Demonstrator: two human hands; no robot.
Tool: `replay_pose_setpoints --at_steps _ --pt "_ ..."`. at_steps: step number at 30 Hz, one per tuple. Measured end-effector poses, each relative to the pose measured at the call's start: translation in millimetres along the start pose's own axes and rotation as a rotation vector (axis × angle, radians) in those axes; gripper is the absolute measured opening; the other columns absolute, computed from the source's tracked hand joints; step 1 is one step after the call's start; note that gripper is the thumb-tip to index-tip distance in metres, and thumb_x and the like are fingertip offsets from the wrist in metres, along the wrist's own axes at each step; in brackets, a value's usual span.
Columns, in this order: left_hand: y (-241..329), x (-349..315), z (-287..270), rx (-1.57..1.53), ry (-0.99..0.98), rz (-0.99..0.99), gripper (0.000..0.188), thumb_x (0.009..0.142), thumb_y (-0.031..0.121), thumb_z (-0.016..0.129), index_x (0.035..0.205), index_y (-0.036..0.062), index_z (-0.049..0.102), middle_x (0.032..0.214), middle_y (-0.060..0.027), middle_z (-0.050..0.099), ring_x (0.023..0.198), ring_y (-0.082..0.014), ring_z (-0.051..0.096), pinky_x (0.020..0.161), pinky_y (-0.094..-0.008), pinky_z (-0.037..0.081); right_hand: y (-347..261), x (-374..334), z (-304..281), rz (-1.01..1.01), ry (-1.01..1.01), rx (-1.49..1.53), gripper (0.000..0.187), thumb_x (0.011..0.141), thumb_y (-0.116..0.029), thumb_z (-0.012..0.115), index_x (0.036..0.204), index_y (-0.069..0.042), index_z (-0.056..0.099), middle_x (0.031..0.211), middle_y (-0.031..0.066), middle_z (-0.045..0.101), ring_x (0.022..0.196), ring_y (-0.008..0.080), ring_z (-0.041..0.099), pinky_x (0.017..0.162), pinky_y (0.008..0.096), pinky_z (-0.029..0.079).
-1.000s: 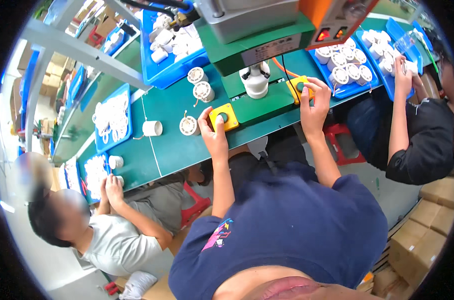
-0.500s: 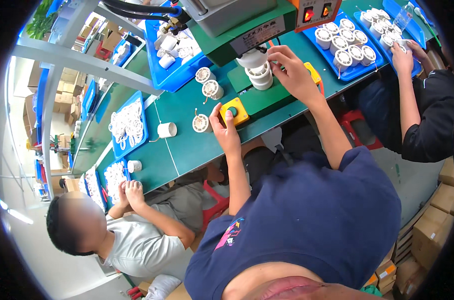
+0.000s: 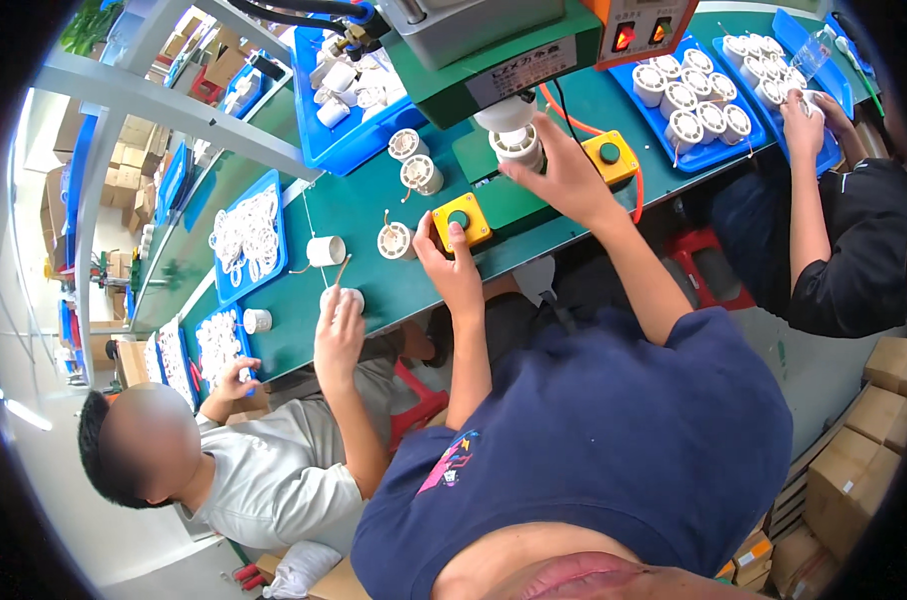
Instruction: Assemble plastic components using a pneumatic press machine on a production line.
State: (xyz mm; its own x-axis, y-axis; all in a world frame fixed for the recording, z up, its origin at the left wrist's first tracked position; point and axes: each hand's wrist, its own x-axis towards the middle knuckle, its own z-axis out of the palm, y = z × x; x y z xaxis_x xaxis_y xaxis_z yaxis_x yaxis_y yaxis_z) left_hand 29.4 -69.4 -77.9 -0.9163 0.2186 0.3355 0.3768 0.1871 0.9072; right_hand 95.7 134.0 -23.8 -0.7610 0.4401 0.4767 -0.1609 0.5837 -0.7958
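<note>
My right hand is wrapped round a white slotted cylindrical part, which stands under the white head of a green bench press. Its thumb lies on the near side, and the fingertips are partly hidden behind the part. My left hand grips the near left corner of a yellow button box, thumb just below the green button. Beside that hand stands a white slotted part with a short wire. Two more such parts stand farther back.
A second yellow button box sits right of the press. Blue trays of white parts line the right; a blue bin stands behind. Left, a co-worker's hand holds a white cylinder by a white cup. Another co-worker's hand works far right.
My right hand has come down from beside the press head to close round the white part. My left hand stays at the button box. The left co-worker's hand has reached onto the table with a white cylinder.
</note>
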Motion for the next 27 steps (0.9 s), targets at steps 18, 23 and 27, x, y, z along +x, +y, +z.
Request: replay_pose_setpoints --at_steps 18,23,27 --pt "-13 -24 -11 -0.124 -0.050 -0.064 0.046 0.098 0.010 0.067 0.139 -0.0039 0.049 0.133 -0.0142 0.052 0.123 -0.0226 0.057 0.108 -0.0368 0.048 0 5 10 -0.024 0.237 -0.060 0.064 0.081 -0.025 0.087 0.134 -0.004 0.058 0.113 0.0135 0.066 0.109 0.0280 0.063 0.091 0.0387 0.053" --pt "-12 -26 -14 -0.044 -0.056 -0.062 0.047 0.099 0.010 0.066 0.139 -0.0031 0.047 0.134 -0.0139 0.052 0.125 -0.0234 0.056 0.111 -0.0369 0.043 -12 -3 14 -0.001 0.302 0.020 0.065 0.082 -0.023 0.088 0.137 -0.004 0.057 0.117 0.0130 0.065 0.107 0.0250 0.063 0.091 0.0368 0.052" --pt "-15 -26 -16 -0.098 -0.084 -0.068 0.047 0.099 0.012 0.066 0.140 -0.0027 0.047 0.134 -0.0140 0.052 0.126 -0.0232 0.056 0.111 -0.0370 0.043 -30 -14 -13 0.074 0.317 0.105 0.066 0.082 -0.018 0.089 0.139 -0.005 0.057 0.122 0.0093 0.066 0.115 0.0204 0.064 0.098 0.0344 0.051"
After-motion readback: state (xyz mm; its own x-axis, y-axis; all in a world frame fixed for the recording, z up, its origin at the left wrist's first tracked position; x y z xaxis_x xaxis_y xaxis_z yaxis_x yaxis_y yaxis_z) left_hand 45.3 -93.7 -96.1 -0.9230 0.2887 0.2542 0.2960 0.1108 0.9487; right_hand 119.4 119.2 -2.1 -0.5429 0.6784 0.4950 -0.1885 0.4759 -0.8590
